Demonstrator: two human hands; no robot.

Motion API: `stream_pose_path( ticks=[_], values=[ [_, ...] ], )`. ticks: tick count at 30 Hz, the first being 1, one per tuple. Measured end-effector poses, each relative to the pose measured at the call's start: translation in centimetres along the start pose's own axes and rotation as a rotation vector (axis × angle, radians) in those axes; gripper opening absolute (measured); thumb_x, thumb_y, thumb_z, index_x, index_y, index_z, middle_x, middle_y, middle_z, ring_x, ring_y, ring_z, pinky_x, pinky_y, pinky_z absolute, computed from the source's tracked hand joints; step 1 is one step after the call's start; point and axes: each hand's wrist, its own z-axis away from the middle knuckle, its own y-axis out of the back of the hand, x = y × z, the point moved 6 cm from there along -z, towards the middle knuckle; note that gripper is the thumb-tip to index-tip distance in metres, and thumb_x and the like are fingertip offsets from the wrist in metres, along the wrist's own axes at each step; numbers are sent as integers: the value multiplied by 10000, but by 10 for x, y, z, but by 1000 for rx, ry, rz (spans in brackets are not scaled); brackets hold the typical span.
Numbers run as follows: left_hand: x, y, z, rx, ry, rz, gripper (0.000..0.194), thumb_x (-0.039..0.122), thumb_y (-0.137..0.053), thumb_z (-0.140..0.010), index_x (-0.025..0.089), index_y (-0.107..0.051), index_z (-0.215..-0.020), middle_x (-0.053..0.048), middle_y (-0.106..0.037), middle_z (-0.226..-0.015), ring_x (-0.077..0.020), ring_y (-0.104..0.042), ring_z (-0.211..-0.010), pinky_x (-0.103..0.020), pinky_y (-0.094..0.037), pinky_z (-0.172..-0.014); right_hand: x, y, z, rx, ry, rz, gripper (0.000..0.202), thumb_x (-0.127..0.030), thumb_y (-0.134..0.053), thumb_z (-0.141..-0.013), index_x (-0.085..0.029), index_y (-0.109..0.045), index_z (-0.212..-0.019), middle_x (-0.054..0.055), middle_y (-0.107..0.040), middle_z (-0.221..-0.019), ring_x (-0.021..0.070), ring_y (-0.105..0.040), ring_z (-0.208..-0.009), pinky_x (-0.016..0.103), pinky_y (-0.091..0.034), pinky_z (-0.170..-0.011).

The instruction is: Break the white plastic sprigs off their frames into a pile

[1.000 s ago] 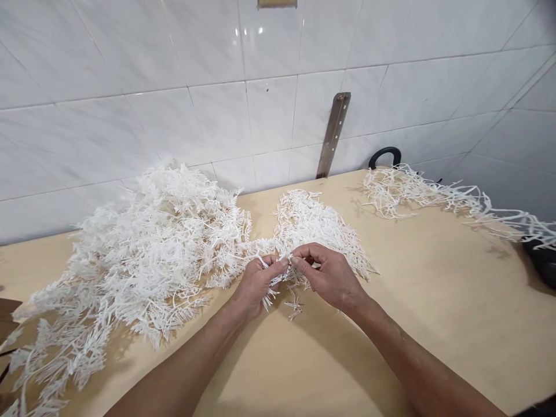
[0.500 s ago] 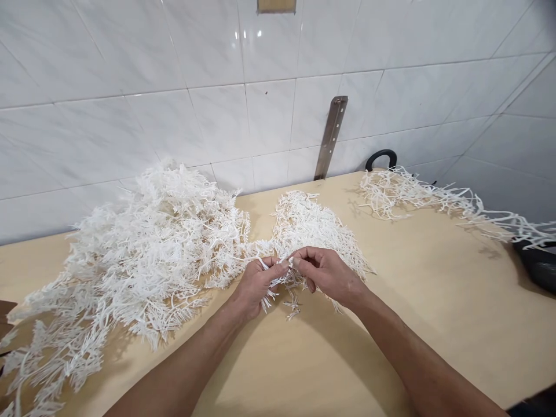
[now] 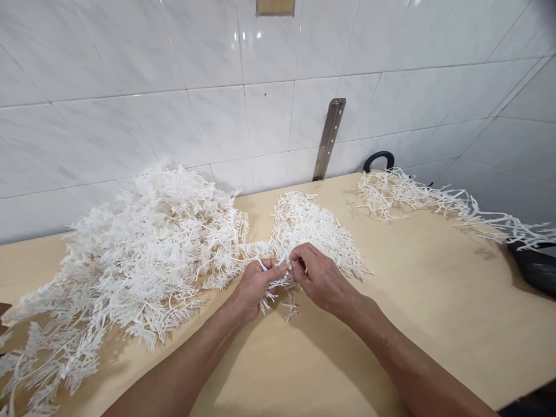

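My left hand (image 3: 257, 285) is closed on a white branching plastic sprig (image 3: 268, 299), whose thin tips stick out below and beside the thumb. Close against it, my right hand (image 3: 319, 277) pinches with thumb and forefinger at the sprig's upper end; what exactly lies between those fingertips is too small to make out. Just behind both hands spreads a low heap of short white sprigs (image 3: 310, 226). A few loose bits (image 3: 290, 306) lie on the table below the fingers. To the left rises a large tangled pile of white branched sprigs (image 3: 160, 249).
Bare white stems (image 3: 417, 194) stretch along the table's (image 3: 434, 301) right back side, beside a black curved handle (image 3: 379, 160). A black object (image 3: 532, 266) sits at the right edge. A metal slotted bracket (image 3: 329, 139) leans against the tiled wall (image 3: 217, 121).
My right hand has turned slightly, its fingers curling in more at the sprig. My left hand keeps its grip in nearly the same place.
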Motion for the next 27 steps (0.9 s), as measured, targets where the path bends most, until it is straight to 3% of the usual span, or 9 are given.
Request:
stream_pose_path(
  ticks=[2,8,13,16,20,24,27],
  values=[
    [-1,0,0,9,-3,6,411,440,-838,-635,137,-562,-606,23,-529,-504,-58,-417,-429,-206,-296,-446,0,-1,-1,-5,-19,34,120,-186,-400,-902,-197,-517,-877,40,-579,-848,149,-517,-664,293,-409,-606],
    [-2,-2,0,30,-58,11,430,461,-855,-598,136,-579,-656,12,-558,-558,-85,-479,-472,-217,-360,-472,7,-2,1,-54,-299,-54,124,-257,-443,-896,-215,-534,-824,6,-590,-707,165,-545,-637,265,-394,-551],
    [2,0,3,92,-126,-109,442,509,-818,-632,140,-575,-645,25,-523,-512,-87,-462,-460,-220,-340,-482,-5,-3,0,68,-117,148,86,-205,-454,-851,-202,-515,-791,50,-602,-786,186,-553,-698,300,-399,-610],
    [5,0,6,88,-145,-126,443,511,-812,-638,139,-572,-637,24,-524,-523,-84,-455,-470,-222,-342,-492,3,-1,0,50,-194,139,78,-206,-462,-837,-204,-519,-783,48,-606,-763,188,-563,-674,299,-411,-592],
    [3,-2,5,53,-121,-74,425,487,-826,-630,137,-587,-663,16,-546,-583,-89,-481,-522,-219,-363,-517,27,14,3,15,-442,-80,101,-274,-475,-855,-211,-550,-829,9,-605,-664,160,-566,-546,263,-414,-496],
    [2,-3,3,26,-74,-7,419,481,-823,-643,139,-582,-664,29,-521,-577,-70,-455,-494,-209,-352,-496,34,39,2,143,-424,-96,130,-319,-470,-883,-217,-534,-834,-15,-580,-610,142,-540,-501,256,-409,-486],
    [3,-4,2,24,-58,36,424,470,-835,-631,147,-562,-654,51,-487,-532,-45,-386,-432,-201,-304,-453,34,45,1,192,-369,-16,149,-336,-508,-874,-218,-515,-783,-7,-583,-619,134,-507,-498,260,-392,-485]
  ],
)
